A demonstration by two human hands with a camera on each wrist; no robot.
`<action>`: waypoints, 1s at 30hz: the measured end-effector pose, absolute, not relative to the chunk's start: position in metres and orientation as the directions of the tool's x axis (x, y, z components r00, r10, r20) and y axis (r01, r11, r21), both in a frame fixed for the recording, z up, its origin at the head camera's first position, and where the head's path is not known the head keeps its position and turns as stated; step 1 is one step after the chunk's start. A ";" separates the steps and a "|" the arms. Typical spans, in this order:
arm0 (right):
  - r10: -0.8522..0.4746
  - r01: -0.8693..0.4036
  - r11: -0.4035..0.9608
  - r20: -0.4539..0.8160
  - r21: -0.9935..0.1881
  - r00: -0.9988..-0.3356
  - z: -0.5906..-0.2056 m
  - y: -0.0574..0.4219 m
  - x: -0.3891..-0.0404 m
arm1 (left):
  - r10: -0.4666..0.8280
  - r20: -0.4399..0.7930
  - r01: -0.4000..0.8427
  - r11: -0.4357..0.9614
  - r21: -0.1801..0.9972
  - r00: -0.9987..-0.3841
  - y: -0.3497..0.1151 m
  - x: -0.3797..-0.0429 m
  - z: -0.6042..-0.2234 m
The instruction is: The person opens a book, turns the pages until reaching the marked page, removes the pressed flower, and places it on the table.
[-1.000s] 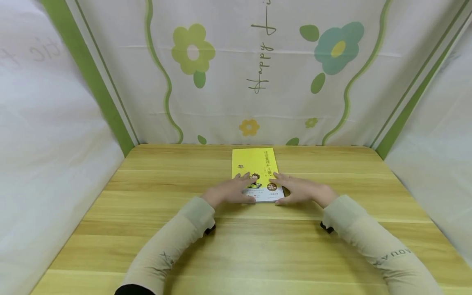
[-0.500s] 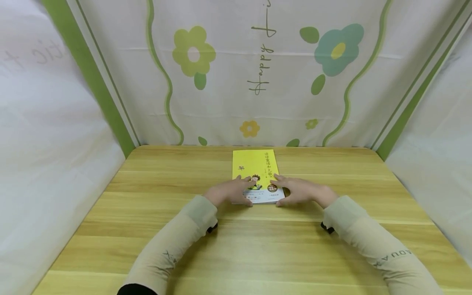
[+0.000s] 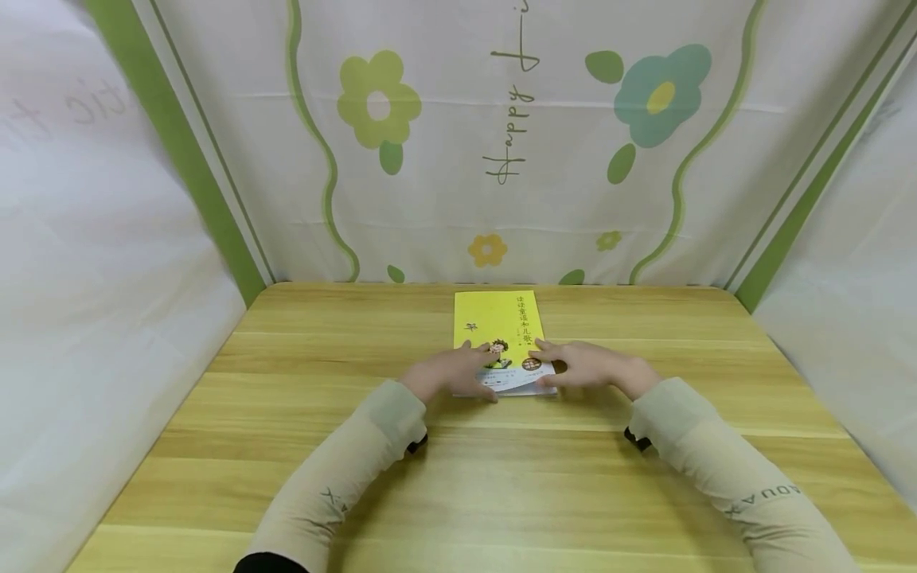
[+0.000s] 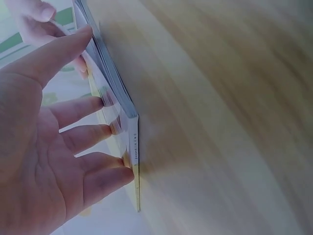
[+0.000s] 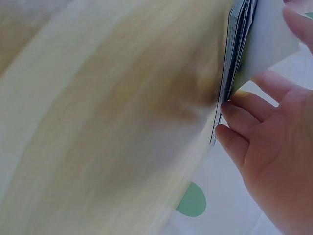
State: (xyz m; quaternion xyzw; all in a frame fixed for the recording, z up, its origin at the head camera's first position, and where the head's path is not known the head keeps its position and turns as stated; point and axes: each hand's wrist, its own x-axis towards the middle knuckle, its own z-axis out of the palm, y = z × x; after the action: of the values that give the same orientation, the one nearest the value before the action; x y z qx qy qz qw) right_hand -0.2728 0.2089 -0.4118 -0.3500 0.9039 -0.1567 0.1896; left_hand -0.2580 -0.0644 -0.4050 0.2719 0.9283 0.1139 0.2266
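Observation:
A thin paperback book (image 3: pixel 487 314) with a yellow cover and a white lower band lies on the table. The near right corner of its cover is bent up, and page edges show beneath it in the right wrist view. My left hand (image 4: pixel 44 142) spreads over the left side, its fingertips touching the cover near the spine and its thumb by the front edge. My right hand (image 5: pixel 274 132) is at the right side; its thumb is at the raised cover corner (image 5: pixel 269 41) while other fingertips touch the book's edge. Exact finger contact under the cover is partly hidden.
The book lies on a wooden table (image 3: pixel 458 493), near its far edge. A white flower-printed curtain (image 3: pixel 444 159) hangs behind, and pale fabric walls (image 3: pixel 107 263) rise at both sides.
The near right corner of the cover, flat before, is now lifted at the right thumb. The right thumb has moved slightly up with it; the left hand stays nearly in place.

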 end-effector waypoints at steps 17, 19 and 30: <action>-0.643 -0.552 0.743 -0.175 -0.378 -0.746 -0.413 0.204 -0.273 | 0.510 -0.299 0.429 0.853 0.298 -0.807 -0.052 -0.254 -0.406; -0.646 -0.553 0.739 -0.167 -0.385 -0.745 -0.413 0.203 -0.273 | 0.506 -0.293 0.427 0.855 0.295 -0.811 -0.050 -0.253 -0.406; -0.637 -0.551 0.743 -0.147 -0.379 -0.757 -0.413 0.200 -0.272 | 0.514 -0.279 0.438 0.850 0.292 -0.811 -0.044 -0.252 -0.406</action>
State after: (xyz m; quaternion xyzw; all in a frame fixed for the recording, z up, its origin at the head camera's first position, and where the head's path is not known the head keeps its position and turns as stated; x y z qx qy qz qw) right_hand -0.2724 0.2005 -0.4131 -0.3215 0.9239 -0.1580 0.1347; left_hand -0.2525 -0.0440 -0.4055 0.2518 0.9455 0.1074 0.1764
